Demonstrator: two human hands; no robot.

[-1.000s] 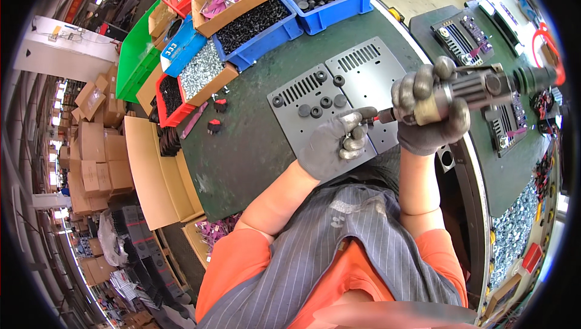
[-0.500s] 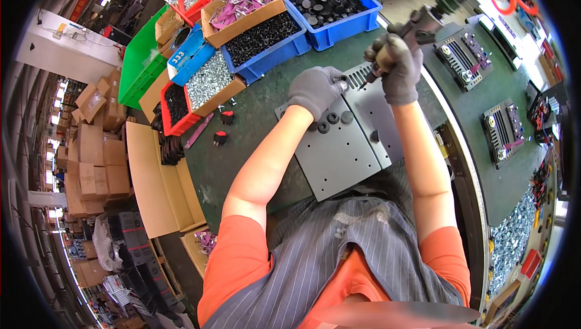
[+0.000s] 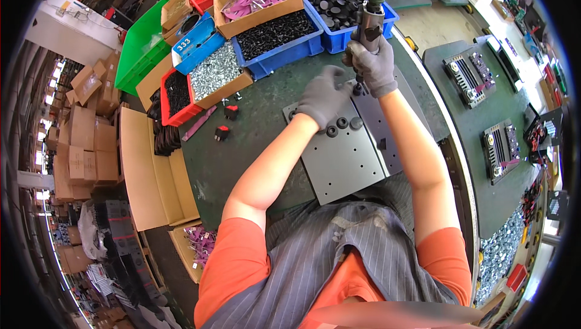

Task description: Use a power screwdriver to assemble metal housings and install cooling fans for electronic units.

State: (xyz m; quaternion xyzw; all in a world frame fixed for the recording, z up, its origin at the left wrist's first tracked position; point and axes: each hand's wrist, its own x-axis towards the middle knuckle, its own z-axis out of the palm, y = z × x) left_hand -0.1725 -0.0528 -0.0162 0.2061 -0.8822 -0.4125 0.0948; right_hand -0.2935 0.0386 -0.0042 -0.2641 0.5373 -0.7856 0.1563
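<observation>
My right hand [image 3: 374, 69], in a grey glove, grips a pneumatic screwdriver [image 3: 370, 26] held nearly upright. Its bit points down at a small dark round part [image 3: 357, 90] by the far edge of a grey metal panel [image 3: 345, 159]. Close beside the bit is my gloved left hand [image 3: 325, 98], its fingers partly bent and apart, with nothing visible in them. Just below that hand, black rubber rings [image 3: 342, 123] and a flat black disc [image 3: 356, 122] lie on the panel. The panel's bent right side [image 3: 387, 120] stretches under my right forearm.
Beyond the panel stand blue bins [image 3: 278, 56] of black parts, a carton [image 3: 260, 15] of purple pieces and a box of silver screws [image 3: 215, 69]. Two red-and-black switches [image 3: 230, 111] lie left of it. Assembled units [image 3: 469, 78] sit on the right-hand bench.
The screwdriver has swung from tilted to nearly upright, and my right hand has moved left with it. My left fingers have come off the panel's round part. The view has shifted slightly.
</observation>
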